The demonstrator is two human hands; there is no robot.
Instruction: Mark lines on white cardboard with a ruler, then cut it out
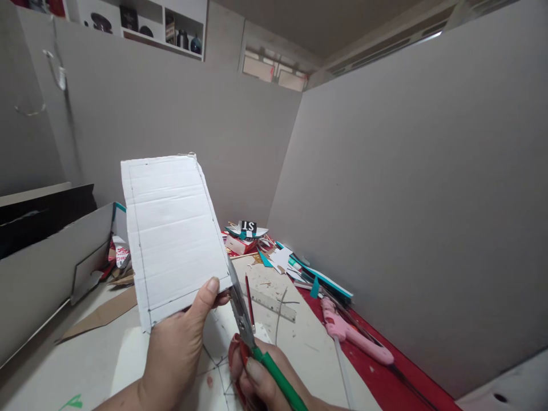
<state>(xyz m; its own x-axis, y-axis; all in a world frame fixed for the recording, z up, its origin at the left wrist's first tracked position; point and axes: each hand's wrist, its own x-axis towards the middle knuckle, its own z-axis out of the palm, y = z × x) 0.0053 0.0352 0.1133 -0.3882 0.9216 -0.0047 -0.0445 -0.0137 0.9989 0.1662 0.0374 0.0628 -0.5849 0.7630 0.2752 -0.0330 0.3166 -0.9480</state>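
Note:
Raised in front of me is a white cardboard piece (173,228) with pencil lines drawn along its edges. My left hand (180,339) grips it at the lower edge, thumb on the front face and fingers behind. In my right hand (274,371) is a pair of scissors (240,319) with a green handle and a reddish part by the fingers. Their blades point up and lie along the cardboard's lower right edge; how far apart the blades are I cannot tell. Below my hands lies a white sheet (214,377) with dark drawn lines, partly hidden by them.
A clear ruler (274,305) and a dark red pencil (249,299) lie on the table. To the right, a pink glue gun (355,337) rests on red cloth. Scraps (244,237) pile up at the back. Large boards (38,268) stand left; a grey partition (406,171) rises right.

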